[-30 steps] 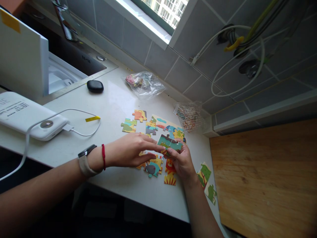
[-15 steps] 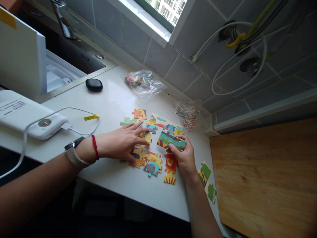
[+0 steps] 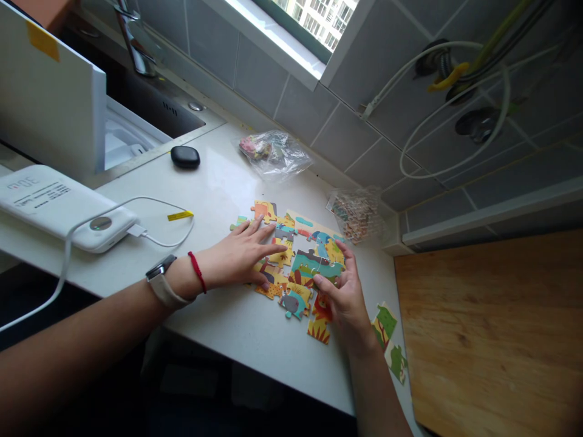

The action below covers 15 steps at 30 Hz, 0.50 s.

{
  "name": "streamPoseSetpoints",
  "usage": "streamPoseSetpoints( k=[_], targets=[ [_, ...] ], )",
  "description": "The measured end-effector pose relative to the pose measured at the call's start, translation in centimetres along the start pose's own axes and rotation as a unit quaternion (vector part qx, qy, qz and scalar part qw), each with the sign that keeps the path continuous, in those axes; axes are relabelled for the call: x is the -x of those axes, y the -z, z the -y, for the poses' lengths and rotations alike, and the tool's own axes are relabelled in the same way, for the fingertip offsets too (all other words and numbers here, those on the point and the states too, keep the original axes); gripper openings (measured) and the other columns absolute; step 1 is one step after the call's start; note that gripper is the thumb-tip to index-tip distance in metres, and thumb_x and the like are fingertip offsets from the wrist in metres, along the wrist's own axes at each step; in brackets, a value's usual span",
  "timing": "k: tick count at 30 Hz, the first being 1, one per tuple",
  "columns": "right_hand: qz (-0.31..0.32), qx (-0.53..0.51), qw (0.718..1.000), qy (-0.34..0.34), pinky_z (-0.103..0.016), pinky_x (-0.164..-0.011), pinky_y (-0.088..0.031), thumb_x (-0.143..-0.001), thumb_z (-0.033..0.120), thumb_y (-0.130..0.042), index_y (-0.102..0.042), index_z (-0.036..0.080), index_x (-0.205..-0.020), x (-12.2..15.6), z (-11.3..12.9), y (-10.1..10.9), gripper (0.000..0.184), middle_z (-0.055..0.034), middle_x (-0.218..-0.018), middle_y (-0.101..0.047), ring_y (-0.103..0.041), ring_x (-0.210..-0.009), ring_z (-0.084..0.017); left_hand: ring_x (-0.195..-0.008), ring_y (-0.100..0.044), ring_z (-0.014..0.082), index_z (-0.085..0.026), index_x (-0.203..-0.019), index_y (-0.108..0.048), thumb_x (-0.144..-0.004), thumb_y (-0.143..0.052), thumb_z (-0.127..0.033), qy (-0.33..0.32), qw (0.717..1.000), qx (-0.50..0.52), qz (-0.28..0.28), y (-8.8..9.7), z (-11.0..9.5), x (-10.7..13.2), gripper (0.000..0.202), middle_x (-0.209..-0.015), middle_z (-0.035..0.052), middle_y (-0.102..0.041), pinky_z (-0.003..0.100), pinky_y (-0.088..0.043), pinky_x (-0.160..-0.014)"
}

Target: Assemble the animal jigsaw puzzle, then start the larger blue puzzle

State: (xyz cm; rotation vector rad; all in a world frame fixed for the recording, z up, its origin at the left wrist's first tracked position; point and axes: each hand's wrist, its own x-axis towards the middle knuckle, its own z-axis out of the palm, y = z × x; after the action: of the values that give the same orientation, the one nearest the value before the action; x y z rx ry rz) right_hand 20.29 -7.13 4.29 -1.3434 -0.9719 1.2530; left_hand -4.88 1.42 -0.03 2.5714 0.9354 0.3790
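Note:
My right hand (image 3: 344,291) grips a joined section of jigsaw puzzle (image 3: 306,267), green and teal with a crocodile, between thumb and fingers. That section lies over or just above the gap below the blue elephant pieces (image 3: 322,243). My left hand (image 3: 239,255) is spread flat, fingers apart, on the yellow puzzle pieces (image 3: 280,250) at the left. Toward the front are a piece with a grey animal (image 3: 294,301) and a red lion piece (image 3: 322,306), partly covered by my right hand. Whether the held section touches the counter I cannot tell.
Two green puzzle pieces (image 3: 385,321) lie right of my right forearm, beside a wooden board (image 3: 487,321). Clear bags (image 3: 276,156) of pieces rest along the tiled wall. At left are a white power bank (image 3: 59,206) with a cable, a black case (image 3: 185,157) and a sink.
My right hand has lowered and levelled the crocodile section among the other pieces. My left hand stays spread on the left pieces, shifted slightly. The camera view has moved a little left.

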Motion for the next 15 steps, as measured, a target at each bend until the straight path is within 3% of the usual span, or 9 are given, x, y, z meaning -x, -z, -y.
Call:
streamPoseSetpoints(
  k=[5,9,12,15],
  targets=[
    [0.036,0.042,0.998,-0.026,-0.042,-0.098,-0.064,-0.069,0.026,-0.094,-0.047,0.035,-0.149,0.3,-0.9,-1.1,0.093,-0.0050,-0.141,-0.067,-0.072,-0.119,-0.028,-0.152,-0.035,0.0488,-0.028,-0.152,-0.054,-0.078,-0.088,-0.053,-0.005,1.000,-0.016,0.020,1.1,0.2,0.3,0.085,-0.164,0.0200,-0.042,0.064,-0.036,-0.117],
    [-0.012,0.032,0.999,-0.007,-0.037,-0.085,-0.067,-0.071,0.031,-0.093,-0.048,0.033,-0.148,-0.6,-1.1,-0.4,0.089,-0.0054,-0.133,-0.071,-0.076,-0.106,-0.026,-0.156,-0.026,0.0500,-0.026,-0.147,-0.059,-0.080,-0.087,-0.054,-0.015,0.998,-0.027,0.050,2.3,-1.2,1.1,0.078,-0.171,0.0163,-0.033,0.066,-0.028,-0.122],
    [-0.069,0.032,0.997,0.009,-0.029,-0.069,-0.064,-0.070,0.033,-0.093,-0.050,0.033,-0.144,-1.5,-1.0,0.6,0.085,-0.0038,-0.124,-0.074,-0.077,-0.088,-0.020,-0.158,-0.023,0.0473,-0.020,-0.152,-0.055,-0.083,-0.080,-0.065,-0.048,0.997,-0.027,0.051,1.4,-3.9,1.7,0.086,-0.172,0.0175,-0.028,0.062,-0.025,-0.126],
    [-0.089,0.044,0.994,0.036,-0.028,-0.072,-0.063,-0.072,0.033,-0.092,-0.049,0.033,-0.142,-2.0,-1.2,1.2,0.082,-0.0023,-0.116,-0.076,-0.076,-0.089,-0.019,-0.159,-0.022,0.0449,-0.016,-0.159,-0.047,-0.083,-0.068,-0.080,-0.059,0.997,-0.008,0.041,-1.2,-7.2,2.1,0.101,-0.172,0.0190,-0.026,0.060,-0.023,-0.127]
  ],
)
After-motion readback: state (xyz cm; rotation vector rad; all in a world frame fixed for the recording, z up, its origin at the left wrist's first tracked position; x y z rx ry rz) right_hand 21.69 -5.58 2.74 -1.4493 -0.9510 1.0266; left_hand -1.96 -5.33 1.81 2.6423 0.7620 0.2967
